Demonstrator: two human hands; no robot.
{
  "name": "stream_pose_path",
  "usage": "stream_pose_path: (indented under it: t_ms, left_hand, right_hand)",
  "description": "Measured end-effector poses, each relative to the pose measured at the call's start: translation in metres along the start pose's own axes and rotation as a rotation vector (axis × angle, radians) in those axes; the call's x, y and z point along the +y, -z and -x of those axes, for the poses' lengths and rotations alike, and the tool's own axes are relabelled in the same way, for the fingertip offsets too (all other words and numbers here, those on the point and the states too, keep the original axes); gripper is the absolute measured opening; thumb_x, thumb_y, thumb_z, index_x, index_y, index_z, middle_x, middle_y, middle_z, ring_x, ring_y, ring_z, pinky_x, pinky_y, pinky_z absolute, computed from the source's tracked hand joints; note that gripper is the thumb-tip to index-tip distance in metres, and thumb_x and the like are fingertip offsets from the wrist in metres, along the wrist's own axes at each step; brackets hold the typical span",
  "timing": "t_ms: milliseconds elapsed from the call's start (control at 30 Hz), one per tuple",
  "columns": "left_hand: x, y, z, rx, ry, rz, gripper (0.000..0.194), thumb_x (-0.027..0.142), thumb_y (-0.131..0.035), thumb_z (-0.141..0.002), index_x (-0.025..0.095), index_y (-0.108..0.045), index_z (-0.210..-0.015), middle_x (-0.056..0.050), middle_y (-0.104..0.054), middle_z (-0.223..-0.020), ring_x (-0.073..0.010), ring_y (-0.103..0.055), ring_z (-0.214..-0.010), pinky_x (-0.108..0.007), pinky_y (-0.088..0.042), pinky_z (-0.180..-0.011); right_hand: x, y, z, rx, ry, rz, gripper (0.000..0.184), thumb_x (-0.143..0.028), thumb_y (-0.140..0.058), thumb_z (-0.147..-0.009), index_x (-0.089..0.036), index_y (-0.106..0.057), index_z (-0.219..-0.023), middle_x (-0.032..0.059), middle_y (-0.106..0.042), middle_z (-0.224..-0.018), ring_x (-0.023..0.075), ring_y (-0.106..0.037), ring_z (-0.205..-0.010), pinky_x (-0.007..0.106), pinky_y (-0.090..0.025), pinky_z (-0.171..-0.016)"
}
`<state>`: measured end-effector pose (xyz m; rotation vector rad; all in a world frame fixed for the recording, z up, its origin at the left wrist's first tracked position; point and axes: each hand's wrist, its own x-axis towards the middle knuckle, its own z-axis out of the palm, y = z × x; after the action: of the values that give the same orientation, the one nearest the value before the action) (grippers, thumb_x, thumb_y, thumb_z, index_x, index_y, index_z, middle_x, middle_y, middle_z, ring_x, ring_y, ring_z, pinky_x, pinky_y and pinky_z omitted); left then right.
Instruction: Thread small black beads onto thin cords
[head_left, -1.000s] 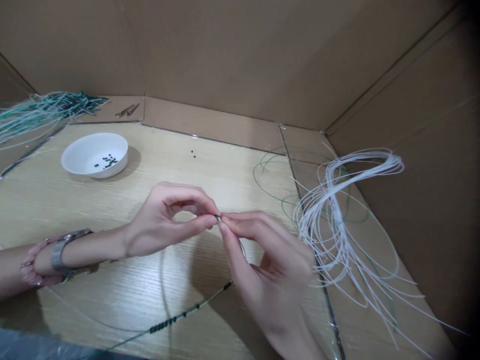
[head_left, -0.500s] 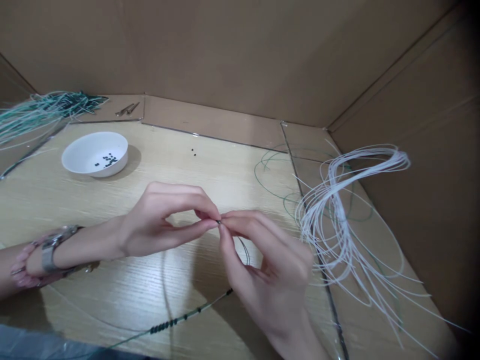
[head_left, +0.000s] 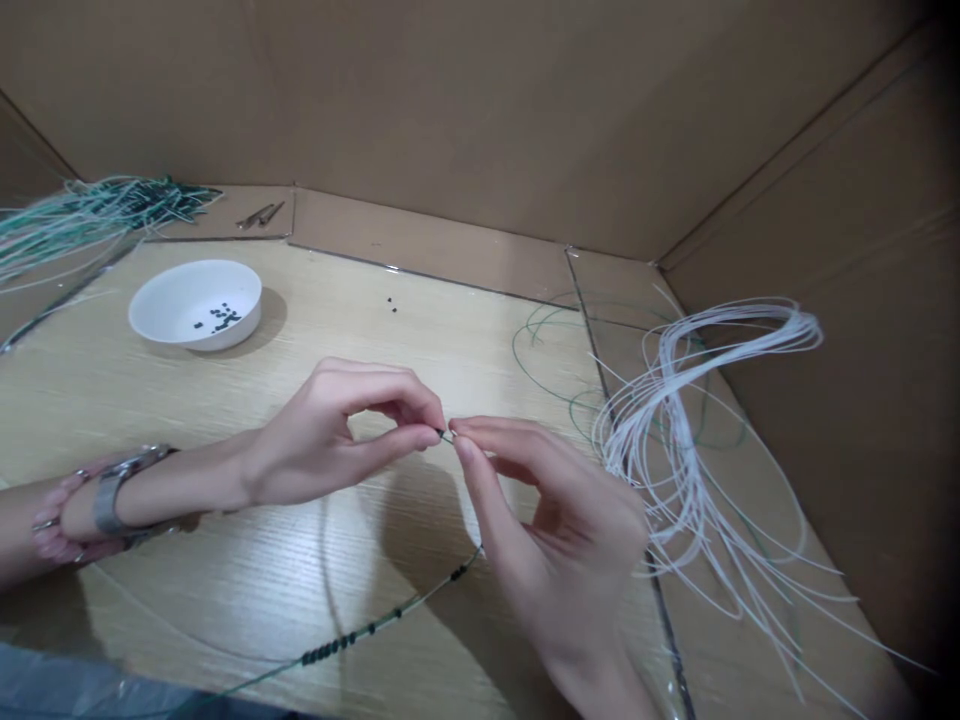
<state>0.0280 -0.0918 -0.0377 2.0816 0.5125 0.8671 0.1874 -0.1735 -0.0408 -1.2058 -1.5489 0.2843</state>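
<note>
My left hand [head_left: 352, 425] pinches a small dark bead [head_left: 441, 434] between thumb and forefinger. Facing it, my right hand [head_left: 555, 520] is closed in a pinch on the end of a thin cord, a short bit of which shows between the two sets of fingertips. Below the hands a green cord [head_left: 424, 597] runs from the lower left up behind my right hand. Several dark green beads [head_left: 330, 648] are threaded on it, bunched at the lower left and spaced wider toward the right.
A white bowl [head_left: 196, 300] at the left holds several dark beads. Two loose beads [head_left: 391, 305] lie beyond my hands. White cord [head_left: 682, 420] lies coiled at the right, with green loops beside it. A green-white cord bundle [head_left: 127, 215] and metal pointed pieces [head_left: 261, 216] lie at the back left, before cardboard walls.
My right hand has drawn a little to the right, opening a small gap between the fingertips where the bead and cord now show. The whole view has shifted slightly.
</note>
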Motion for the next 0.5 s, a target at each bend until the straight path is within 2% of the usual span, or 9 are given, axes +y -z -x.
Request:
stream_pose_path:
  t_ms: [133,233,500]
  left_hand:
    - [-0.0005,0.0005,0.0000,0.002,-0.008,-0.003,0.003,0.015,-0.060,-0.083,0.014,-0.062,-0.083,-0.003,-0.066,-0.077,-0.0096,-0.061,-0.069,-0.020,-0.051,-0.064]
    - [-0.0003,0.0007,0.0002,0.003,-0.015,0.001,0.002,0.014,-0.060,-0.083,0.014,-0.062,-0.084,-0.003,-0.066,-0.077,-0.0094,-0.060,-0.070,-0.020,-0.051,-0.064]
    - [0.0013,0.0012,0.0008,-0.005,-0.033,0.000,0.003,0.011,-0.060,-0.082,0.013,-0.061,-0.085,-0.002,-0.065,-0.077,-0.0082,-0.060,-0.070,-0.018,-0.050,-0.066]
  right_hand:
    - [-0.0001,0.0005,-0.0004,-0.015,0.078,0.060,0.015,-0.002,-0.061,-0.078,-0.017,-0.064,-0.081,-0.0012,-0.068,-0.078,0.0074,-0.063,-0.072,0.019,-0.054,-0.065]
    - [0.0004,0.0013,-0.0006,-0.035,0.106,0.123,0.014,-0.003,-0.061,-0.078,-0.017,-0.063,-0.081,-0.0008,-0.068,-0.078,0.0079,-0.063,-0.072,0.020,-0.053,-0.068]
    - [0.0001,0.0015,-0.0010,-0.044,0.127,0.155,0.015,-0.004,-0.060,-0.078,-0.019,-0.061,-0.082,-0.0006,-0.067,-0.078,0.0101,-0.063,-0.070,0.023,-0.053,-0.063]
